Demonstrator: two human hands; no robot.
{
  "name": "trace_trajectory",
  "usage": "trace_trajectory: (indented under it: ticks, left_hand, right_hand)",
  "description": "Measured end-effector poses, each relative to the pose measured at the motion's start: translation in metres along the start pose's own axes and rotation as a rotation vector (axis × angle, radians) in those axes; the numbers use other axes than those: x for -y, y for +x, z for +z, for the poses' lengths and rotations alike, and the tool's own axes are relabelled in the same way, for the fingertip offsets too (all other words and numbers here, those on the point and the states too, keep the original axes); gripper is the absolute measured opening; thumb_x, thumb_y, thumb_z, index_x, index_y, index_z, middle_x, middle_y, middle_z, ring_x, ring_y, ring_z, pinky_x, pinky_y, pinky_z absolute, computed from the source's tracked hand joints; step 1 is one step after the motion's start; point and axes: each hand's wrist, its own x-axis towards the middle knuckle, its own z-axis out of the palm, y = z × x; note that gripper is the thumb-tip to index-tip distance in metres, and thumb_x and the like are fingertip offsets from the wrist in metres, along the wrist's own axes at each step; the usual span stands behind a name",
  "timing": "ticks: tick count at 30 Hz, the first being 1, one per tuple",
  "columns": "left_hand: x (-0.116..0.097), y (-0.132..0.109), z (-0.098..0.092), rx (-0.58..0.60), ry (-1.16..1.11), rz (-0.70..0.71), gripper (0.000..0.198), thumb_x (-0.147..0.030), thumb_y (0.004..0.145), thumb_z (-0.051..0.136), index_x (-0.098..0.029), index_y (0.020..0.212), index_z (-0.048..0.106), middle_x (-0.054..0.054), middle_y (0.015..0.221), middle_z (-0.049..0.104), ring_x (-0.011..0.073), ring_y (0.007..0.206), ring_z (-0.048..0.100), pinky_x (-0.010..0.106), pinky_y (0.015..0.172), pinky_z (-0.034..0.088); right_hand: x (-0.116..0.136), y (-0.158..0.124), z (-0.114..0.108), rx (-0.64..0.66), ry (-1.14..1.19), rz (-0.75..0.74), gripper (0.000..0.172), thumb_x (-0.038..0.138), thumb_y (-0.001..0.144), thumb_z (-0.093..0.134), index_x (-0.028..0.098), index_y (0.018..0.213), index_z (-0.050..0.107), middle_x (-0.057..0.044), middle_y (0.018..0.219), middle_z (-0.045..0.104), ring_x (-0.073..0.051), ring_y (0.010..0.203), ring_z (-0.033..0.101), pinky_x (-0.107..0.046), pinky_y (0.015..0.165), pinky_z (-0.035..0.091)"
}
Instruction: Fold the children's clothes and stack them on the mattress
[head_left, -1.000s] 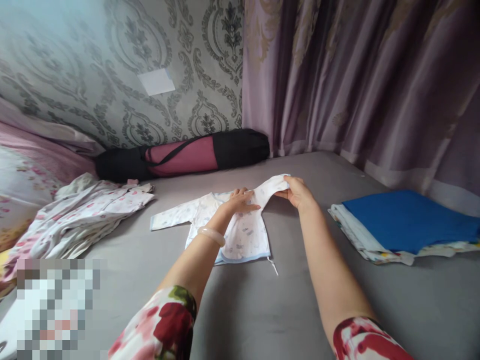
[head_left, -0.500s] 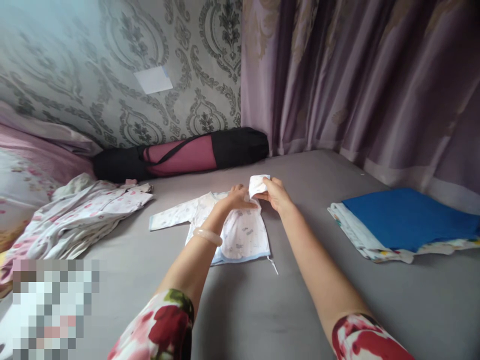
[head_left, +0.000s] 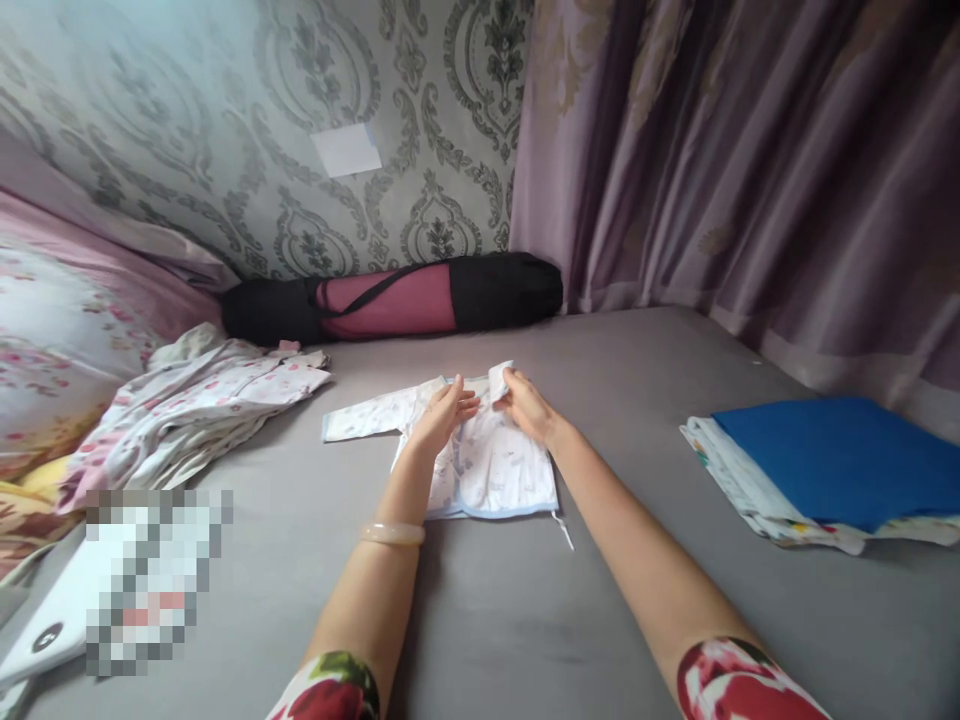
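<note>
A small white baby shirt (head_left: 510, 468) with a grey print and light blue trim lies spread on the grey sheet. Its one sleeve (head_left: 364, 415) stretches out flat to the left. My right hand (head_left: 526, 405) pinches the end of the other sleeve (head_left: 501, 380), which is folded inward over the shirt's upper part. Just left of it, my left hand (head_left: 444, 412) hovers at the shirt's chest with thumb up and fingers apart, holding nothing. A thin white tie (head_left: 564, 531) hangs off the lower right corner.
Crumpled printed clothes (head_left: 217, 400) lie at the left, near a pillow (head_left: 60, 340). A folded pile with blue cloth on top (head_left: 840, 460) sits at the right. Along the wall rests a black and maroon long bag (head_left: 390, 300). A white object (head_left: 67, 610) lies at lower left.
My right hand has brought the sleeve end inward over the shirt. My left hand has let go of the shirt's shoulder area and moved left, turning thumb up. The view has shifted slightly left.
</note>
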Motion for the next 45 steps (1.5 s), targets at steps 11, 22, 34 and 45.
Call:
trace_trajectory:
  ticks: [11,22,34,45]
  left_hand:
    - [0.008,0.004,-0.006,-0.025,0.215,0.101,0.060,-0.020,0.079,0.062,-0.019,0.138,0.049,-0.002,0.076,0.056,0.0082,0.059,0.052,0.019,0.059,0.046]
    - [0.009,0.009,-0.002,-0.103,0.546,0.380,0.044,-0.011,0.075,0.048,-0.016,0.113,0.070,0.005,0.092,0.071,0.0197,0.090,0.063,0.032,0.087,0.050]
    - [0.014,0.013,-0.007,-0.118,0.853,0.400,0.053,-0.011,0.075,0.047,-0.019,0.124,0.063,0.009,0.122,0.063,0.0291,0.116,0.050,0.043,0.105,0.036]
    - [0.028,0.013,-0.011,-0.174,1.269,0.312,0.049,-0.011,0.080,0.044,-0.026,0.124,0.057,0.010,0.137,0.052,0.0356,0.122,0.040,0.052,0.095,0.035]
  right_hand:
    - [0.018,0.017,-0.053,-0.105,0.046,0.005,0.065,0.046,0.099,0.009,0.010,0.149,0.029,-0.017,0.154,0.033,-0.020,0.140,0.036,-0.040,0.111,0.035]
    - [-0.019,0.022,-0.047,-0.111,-0.815,-0.234,0.065,0.043,0.098,0.019,0.002,0.142,0.042,-0.019,0.152,0.037,-0.021,0.143,0.029,-0.035,0.118,0.019]
    - [-0.035,-0.001,-0.037,0.091,-1.438,-0.237,0.060,0.031,0.097,0.024,0.004,0.151,0.025,-0.014,0.160,0.019,-0.025,0.148,0.012,-0.046,0.119,0.007]
    - [-0.037,-0.001,-0.037,0.063,-1.453,-0.209,0.061,0.030,0.096,0.022,0.004,0.151,0.025,-0.013,0.160,0.019,-0.025,0.147,0.015,-0.047,0.119,0.010]
